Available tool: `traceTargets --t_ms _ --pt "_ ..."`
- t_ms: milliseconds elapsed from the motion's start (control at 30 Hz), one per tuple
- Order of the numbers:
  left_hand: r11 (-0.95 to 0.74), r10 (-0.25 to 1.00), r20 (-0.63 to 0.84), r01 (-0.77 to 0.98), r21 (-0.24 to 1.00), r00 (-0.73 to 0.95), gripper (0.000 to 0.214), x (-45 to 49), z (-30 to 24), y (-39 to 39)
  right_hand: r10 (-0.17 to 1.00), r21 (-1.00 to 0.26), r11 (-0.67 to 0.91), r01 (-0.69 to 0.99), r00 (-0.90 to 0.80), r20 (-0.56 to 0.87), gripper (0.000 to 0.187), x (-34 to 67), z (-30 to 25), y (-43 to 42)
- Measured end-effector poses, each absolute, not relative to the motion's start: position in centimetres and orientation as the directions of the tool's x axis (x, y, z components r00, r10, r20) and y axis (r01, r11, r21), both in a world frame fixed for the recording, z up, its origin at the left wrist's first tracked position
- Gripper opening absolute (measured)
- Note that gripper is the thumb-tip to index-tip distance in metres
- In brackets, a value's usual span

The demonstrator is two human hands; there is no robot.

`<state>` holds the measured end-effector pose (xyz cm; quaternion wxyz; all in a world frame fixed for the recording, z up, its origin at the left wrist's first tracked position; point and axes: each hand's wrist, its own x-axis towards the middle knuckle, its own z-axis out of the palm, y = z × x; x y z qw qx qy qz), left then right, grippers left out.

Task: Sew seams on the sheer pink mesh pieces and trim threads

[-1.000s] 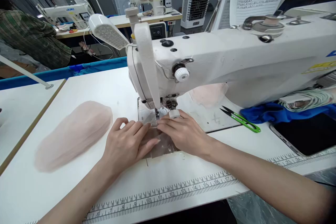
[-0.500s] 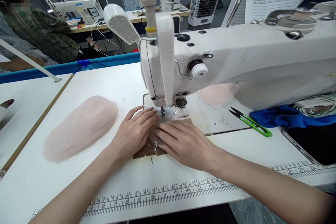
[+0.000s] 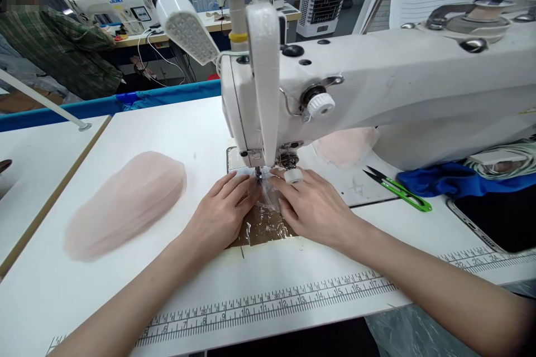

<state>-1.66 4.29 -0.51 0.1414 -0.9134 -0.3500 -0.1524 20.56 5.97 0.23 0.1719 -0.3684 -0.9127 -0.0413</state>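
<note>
My left hand (image 3: 218, 215) and my right hand (image 3: 312, 206) lie flat, fingers stretched, on a small sheer piece of fabric (image 3: 268, 217) under the needle of a white sewing machine (image 3: 377, 89). The fingertips of both hands press the piece down on either side of the presser foot (image 3: 258, 174). A white ring-like band sits on a finger of my right hand. Beneath the sheer piece, a brown taped patch on the table shows through.
A stack of pale pink fabric pieces (image 3: 125, 201) lies left of my hands. Another pink piece (image 3: 345, 145) sits behind the machine arm. Green thread snips (image 3: 397, 189), blue cloth (image 3: 452, 181) and a dark tablet (image 3: 494, 217) lie at right. A person in a plaid shirt (image 3: 58, 50) works far left.
Both hands slid forward toward the needle, then spread apart to either side of the presser foot, uncovering the sheer piece between them.
</note>
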Motion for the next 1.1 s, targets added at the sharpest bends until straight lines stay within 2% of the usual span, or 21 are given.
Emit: traceTargets --t_ms 100,267,467,633,867,1100 --pt "-0.712 0.6 0.34 0.677 -0.186 0.724 0.042 -1.7 -0.6 4.0 0.648 -0.024 0.73 0.683 -0.681 0.34 0.034 20.6 0.3 6.4" --pt "-0.68 0.642 0.308 0.707 -0.195 0.702 0.047 -1.5 -0.7 3.5 0.616 0.022 0.735 0.677 -0.682 0.394 0.031 20.4 0.4 6.6" --pt "-0.655 0.671 0.295 0.731 -0.192 0.68 0.05 -1.3 -0.8 3.4 0.559 -0.006 0.783 0.621 -0.7 0.444 0.027 20.5 0.1 6.5" --pt "-0.689 0.648 0.28 0.702 -0.181 0.708 0.048 -1.5 -0.6 3.6 0.528 -0.025 0.801 0.598 -0.686 0.501 0.026 20.4 -0.1 6.5" --pt "-0.712 0.648 0.28 0.694 -0.108 0.708 0.045 -1.7 -0.3 4.0 0.597 -0.031 0.77 0.637 -0.703 0.386 0.03 20.2 -0.5 7.1" --pt "-0.7 0.661 0.27 0.705 -0.113 0.7 0.043 -1.5 -0.1 3.8 0.617 0.018 0.735 0.678 -0.679 0.397 0.032 20.2 -0.7 7.2"
